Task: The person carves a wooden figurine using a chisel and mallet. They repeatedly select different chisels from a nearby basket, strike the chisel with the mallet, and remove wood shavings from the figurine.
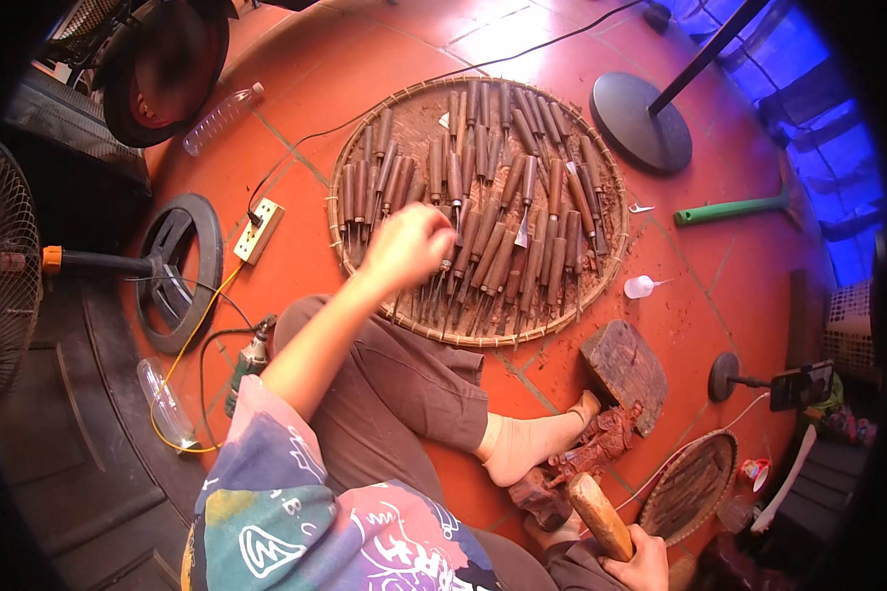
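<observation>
L hand (411,248) hangs over the spread of wood-handled chisels (511,179), fingers curled in close together; can't tell if they've got hold of one. R hand (641,561), down low, is clamped round a wooden club (601,517), fingers wrapped on its near end. Doing this well, I'd say: take a chisel by the wood, fingertips clear of the steel, lift straight up w/o dragging its neighbours, & keep the club low meanwhile. Chisels lie packed in rows on a round woven tray (503,342), w/ brown shavings btwn them. Carved reddish piece (611,430) sits by the bare foot, next to a dark wooden block (626,364). Under it all, orange-red tile floor (700,286); sm. white bottle (639,287) & green-handled tool (729,210) off R, power strip (258,231) & drill (249,366) off L, fan (5,266) at far L, blue sheeting (808,118) top R.
</observation>
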A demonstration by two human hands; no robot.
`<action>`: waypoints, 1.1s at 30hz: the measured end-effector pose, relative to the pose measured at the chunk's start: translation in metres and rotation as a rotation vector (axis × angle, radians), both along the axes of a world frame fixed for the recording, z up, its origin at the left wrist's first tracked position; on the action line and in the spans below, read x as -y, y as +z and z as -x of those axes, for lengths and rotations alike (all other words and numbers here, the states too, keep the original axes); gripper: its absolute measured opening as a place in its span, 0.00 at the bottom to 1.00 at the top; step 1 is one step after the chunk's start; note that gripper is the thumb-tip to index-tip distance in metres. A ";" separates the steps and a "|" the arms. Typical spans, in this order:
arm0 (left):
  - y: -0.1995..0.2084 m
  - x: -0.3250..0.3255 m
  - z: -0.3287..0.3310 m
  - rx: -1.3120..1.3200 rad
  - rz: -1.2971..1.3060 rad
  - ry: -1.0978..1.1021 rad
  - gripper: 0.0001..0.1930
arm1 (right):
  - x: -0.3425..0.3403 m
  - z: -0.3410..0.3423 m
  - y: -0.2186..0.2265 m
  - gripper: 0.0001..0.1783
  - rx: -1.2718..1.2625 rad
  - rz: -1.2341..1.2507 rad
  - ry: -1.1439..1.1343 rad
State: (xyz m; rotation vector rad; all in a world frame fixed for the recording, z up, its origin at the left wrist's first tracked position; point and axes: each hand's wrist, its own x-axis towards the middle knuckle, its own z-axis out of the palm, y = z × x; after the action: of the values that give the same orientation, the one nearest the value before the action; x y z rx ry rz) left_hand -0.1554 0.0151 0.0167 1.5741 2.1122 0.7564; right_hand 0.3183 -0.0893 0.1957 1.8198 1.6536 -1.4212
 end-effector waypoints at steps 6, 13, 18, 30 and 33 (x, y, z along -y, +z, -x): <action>-0.063 -0.013 0.062 -0.303 0.256 0.272 0.39 | 0.000 0.002 0.000 0.17 -0.022 -0.026 0.008; -0.083 -0.022 0.042 -0.191 0.413 0.165 0.51 | -0.001 0.005 0.002 0.16 0.010 0.028 0.013; -0.088 -0.022 0.043 -0.237 0.409 0.147 0.53 | -0.003 0.011 0.004 0.16 0.044 0.040 0.005; -0.065 -0.029 0.094 0.105 -0.134 0.369 0.38 | -0.003 0.015 0.004 0.16 0.059 0.045 0.026; -0.054 0.002 0.151 0.439 -0.290 0.574 0.21 | -0.001 0.013 0.004 0.16 0.046 0.043 0.000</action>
State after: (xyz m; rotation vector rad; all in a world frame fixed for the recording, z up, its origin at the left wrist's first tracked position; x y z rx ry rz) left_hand -0.3061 0.0130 -0.0375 0.7860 2.1787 1.4980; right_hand 0.3058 -0.0880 0.1995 1.8149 1.5889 -1.3932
